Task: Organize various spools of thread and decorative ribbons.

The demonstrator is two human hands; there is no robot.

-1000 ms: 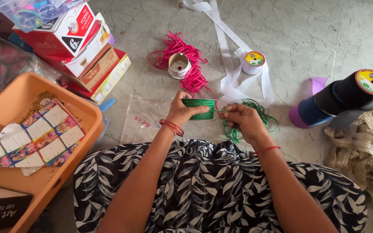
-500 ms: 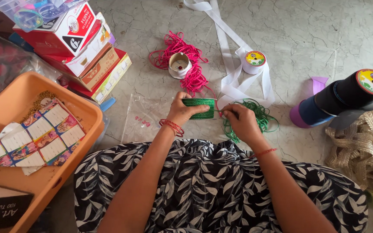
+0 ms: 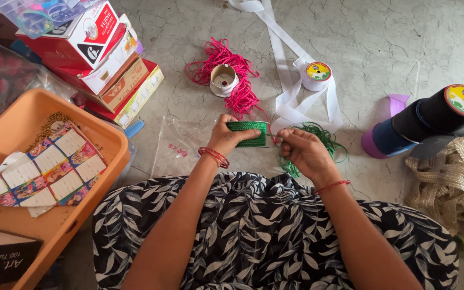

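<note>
At the centre of the frame, your left hand [image 3: 231,137] wraps around a green cord spool [image 3: 249,133], fingers curled over its top and thumb underneath, just above your lap in the patterned dress. Your right hand [image 3: 303,152] sits just beside it, fingertips pinched together on a thin strand of the green cord at the spool's right end. Behind that hand, a loose tangle of green cord [image 3: 318,142] lies on the grey floor.

The cord looks light, soft and limp, likely to snag or knot; pinch it close to the spool to keep it taut. The spool seems small and stiff, easy to grip around its middle.

Compared with a second ago, your hands have barely shifted; the right hand appears slightly closer to the spool, and the loose tangle looks much the same.
</note>
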